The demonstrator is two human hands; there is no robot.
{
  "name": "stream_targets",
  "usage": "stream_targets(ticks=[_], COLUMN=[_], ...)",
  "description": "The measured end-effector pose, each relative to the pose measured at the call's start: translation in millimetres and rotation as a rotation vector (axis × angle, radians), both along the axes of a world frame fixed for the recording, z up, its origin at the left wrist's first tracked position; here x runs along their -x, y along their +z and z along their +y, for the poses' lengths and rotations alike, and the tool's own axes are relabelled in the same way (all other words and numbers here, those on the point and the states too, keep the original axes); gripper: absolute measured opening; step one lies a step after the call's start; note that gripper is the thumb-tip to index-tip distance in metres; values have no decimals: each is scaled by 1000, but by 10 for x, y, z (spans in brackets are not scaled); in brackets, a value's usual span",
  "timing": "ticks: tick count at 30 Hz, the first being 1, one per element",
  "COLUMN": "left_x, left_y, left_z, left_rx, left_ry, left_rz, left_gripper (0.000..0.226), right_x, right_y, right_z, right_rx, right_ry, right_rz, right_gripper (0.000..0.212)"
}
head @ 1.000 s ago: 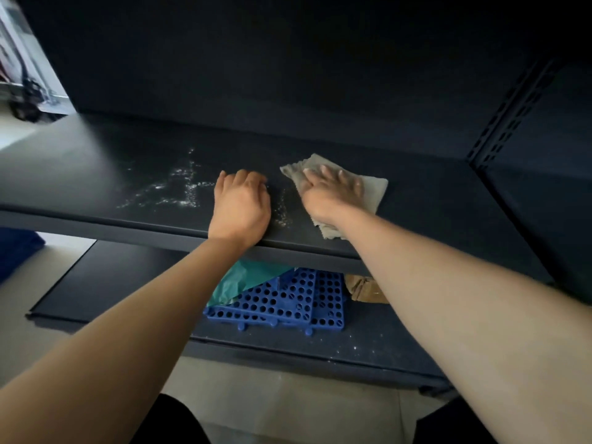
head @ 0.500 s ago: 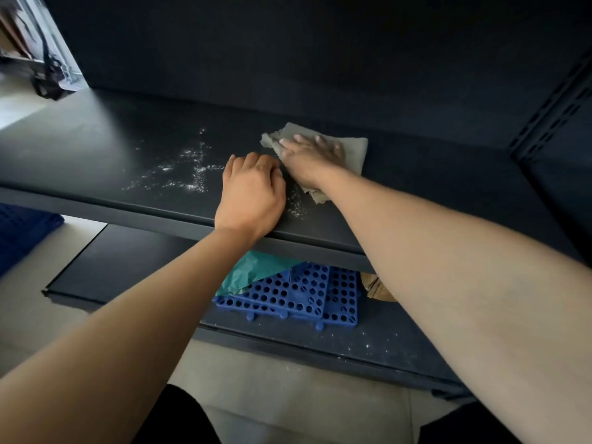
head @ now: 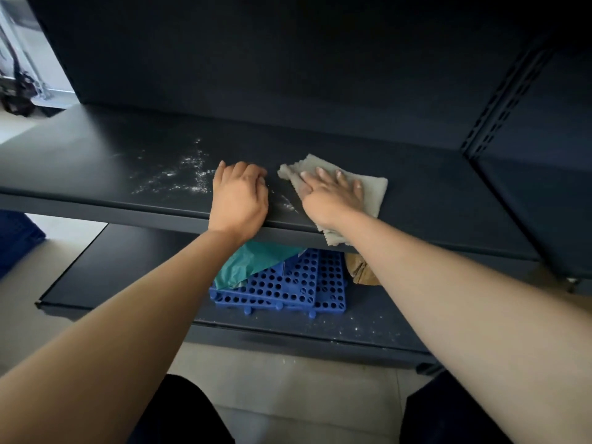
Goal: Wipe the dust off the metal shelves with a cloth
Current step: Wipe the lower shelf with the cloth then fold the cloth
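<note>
Cloth (head: 373,195) lies flat on shelf (head: 96,161) beneath spread fingers (head: 320,173) of right hand (head: 333,197); left hand (head: 238,200) curled, empty.

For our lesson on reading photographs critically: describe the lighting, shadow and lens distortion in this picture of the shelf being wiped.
Head view: daylight from the upper left brightens the left end of the upper shelf; the back panel lies in deep shadow; the white dust stands out against dark metal; wide-angle stretch enlarges the forearms, while the left hand, right hand and cloth look sharp.
</note>
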State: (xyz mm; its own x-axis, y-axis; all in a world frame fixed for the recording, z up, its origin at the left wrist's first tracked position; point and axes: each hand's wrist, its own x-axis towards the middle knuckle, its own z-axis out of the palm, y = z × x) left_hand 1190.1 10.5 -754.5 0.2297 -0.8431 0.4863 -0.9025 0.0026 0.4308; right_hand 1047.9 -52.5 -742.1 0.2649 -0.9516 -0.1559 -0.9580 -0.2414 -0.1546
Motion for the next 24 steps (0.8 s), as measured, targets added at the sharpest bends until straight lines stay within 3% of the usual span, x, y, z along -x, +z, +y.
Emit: stream_targets(ticks=[12, 19, 22, 24], left_x=[-768, -908, -871, -828], left_y=[49, 5, 23, 40], left_z=[148, 28, -43, -80], left_rx=[-23, -78, -81, -71], left_ry=[-22, -99, -160, -206], left_rz=[-80, -93, -78, -77], left_gripper=[39, 38, 33, 30], right_x=[-1049, -978, -841, -703], right_y=[48, 85, 66, 77], right_z=[516, 343, 299, 234], right_rx=[28, -105, -27, -12], right_ry=[4, -29, 8, -83], right_rz=[9, -198, -106, -65], right_gripper=[55, 49, 50, 51])
